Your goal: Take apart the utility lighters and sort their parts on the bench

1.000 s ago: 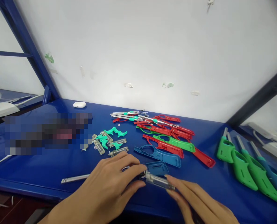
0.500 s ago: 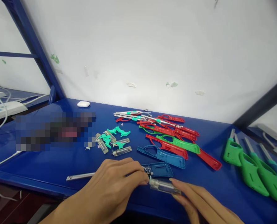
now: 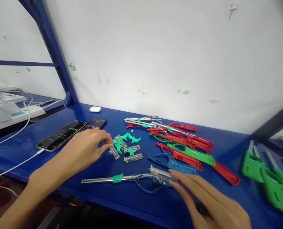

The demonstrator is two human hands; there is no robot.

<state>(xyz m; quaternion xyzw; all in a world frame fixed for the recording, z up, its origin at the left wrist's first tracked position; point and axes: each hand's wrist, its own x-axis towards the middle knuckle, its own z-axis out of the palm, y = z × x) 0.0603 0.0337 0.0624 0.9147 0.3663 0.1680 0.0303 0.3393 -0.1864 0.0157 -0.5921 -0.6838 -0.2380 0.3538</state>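
My right hand (image 3: 210, 200) pinches a clear fuel tank (image 3: 162, 173) with a pale fitting at its left end, between thumb and fingers. Beneath it lies a blue handle shell (image 3: 147, 189), partly hidden by that hand. A metal lighter tube (image 3: 98, 180) with a green collar (image 3: 118, 178) and white wires reaches into this shell. My left hand (image 3: 89, 144) is over the left side of a small pile, thumb and forefinger brought together; what they hold, if anything, is hidden. The pile has several clear fuel tanks (image 3: 133, 158) and green triggers (image 3: 133, 138).
Red shells (image 3: 179, 156), a green shell (image 3: 191, 153) and another blue shell (image 3: 172, 163) lie centre right. Tube assemblies (image 3: 153, 123) lie behind. Green lighters (image 3: 273, 190) are at right. Two phones (image 3: 60, 136), one cabled, and a white earbud case (image 3: 95, 109) are at left.
My left hand has left the tank in my right hand and moved left to the pile. The right hand still holds its tank, lifted slightly. The view has shifted left.
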